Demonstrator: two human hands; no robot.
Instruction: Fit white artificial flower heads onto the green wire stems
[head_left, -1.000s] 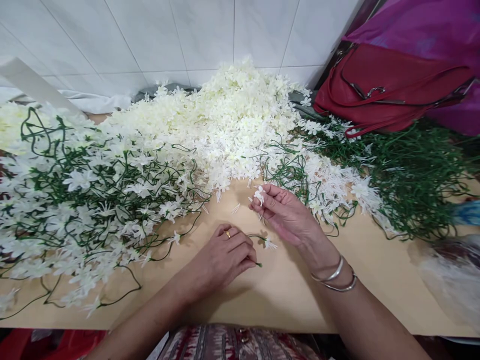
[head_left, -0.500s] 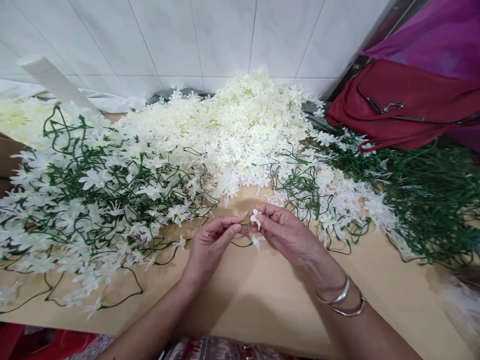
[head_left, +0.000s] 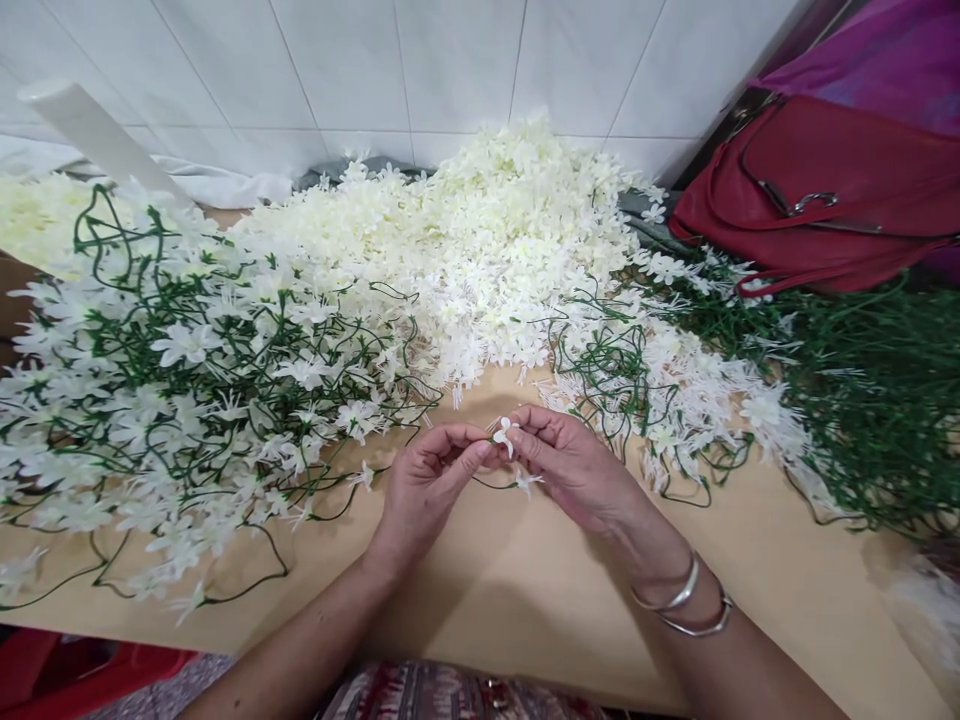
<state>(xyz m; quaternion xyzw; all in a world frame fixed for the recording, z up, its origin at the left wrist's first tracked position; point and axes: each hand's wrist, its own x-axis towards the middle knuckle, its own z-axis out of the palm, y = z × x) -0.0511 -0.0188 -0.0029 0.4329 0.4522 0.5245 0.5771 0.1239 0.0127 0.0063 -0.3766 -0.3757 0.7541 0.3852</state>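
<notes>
My left hand (head_left: 439, 475) pinches the tip of a green plastic stem between thumb and forefinger; the fingers hide most of that tip. Facing it, my right hand (head_left: 570, 465) grips a small white artificial flower (head_left: 505, 437), its petals touching the stem tip. From below the fingers the stem runs out to another white flower (head_left: 527, 483) hanging under my right hand. Left of my hands lies a heap of white flowers on green stems (head_left: 247, 380). Behind them rises a pile of loose cream-white blossoms (head_left: 517, 220).
Bare green stems (head_left: 892, 390) are bunched at the right, with a red handbag (head_left: 847, 190) behind them. A tiled wall (head_left: 465, 65) closes off the back of the table (head_left: 517, 600). A white post (head_left: 105, 140) slants up at the left; something red (head_left: 90, 675) lies below the front edge.
My right hand has brought the white flower left, onto the stem tip; the gap between them has closed. The view has shifted slightly.
</notes>
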